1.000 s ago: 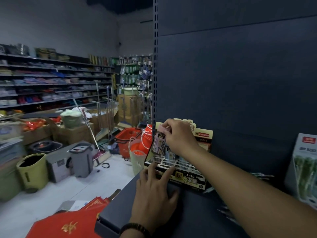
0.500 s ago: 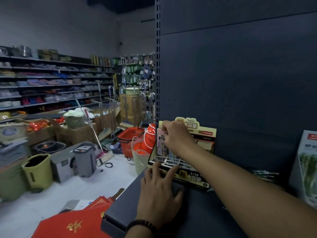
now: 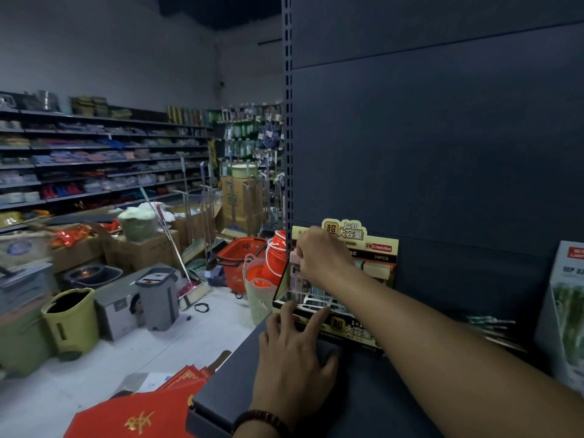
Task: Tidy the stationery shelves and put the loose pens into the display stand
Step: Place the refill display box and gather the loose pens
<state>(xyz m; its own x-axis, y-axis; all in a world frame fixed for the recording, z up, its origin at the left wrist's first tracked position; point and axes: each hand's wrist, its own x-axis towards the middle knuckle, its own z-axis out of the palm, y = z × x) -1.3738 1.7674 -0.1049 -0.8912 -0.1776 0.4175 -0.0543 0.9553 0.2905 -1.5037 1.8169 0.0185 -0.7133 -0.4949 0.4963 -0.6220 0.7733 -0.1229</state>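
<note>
Nearest the camera, the left hand (image 3: 294, 355) lies flat on the dark shelf (image 3: 363, 412). Its fingers are straight and spread, and the fingertips touch the lower front edge of the display stand (image 3: 379, 254), apparently to steady it. The stand is a yellow-and-black printed card tray with a raised header. It sits at the left end of the shelf, its back against or just in front of the back panel (image 3: 442, 153). Its slots appear partly filled with upright packs, but the dim light prevents a count. Above the tray's rear left corner, the right hand (image 3: 325, 257) has its fingers curled down onto a small pack (image 3: 296, 273) with a pale pink top. The pack stands upright at that corner and appears to be entering or already seated in a slot; which one cannot be determined. Further right, loose pens (image 3: 488, 324) lie scattered on the shelf, well apart from the stand and near a tall pale box (image 3: 565, 311). Assessment: filling is under way but not finished, and the loose pens have yet to be gathered into the stand.
</note>
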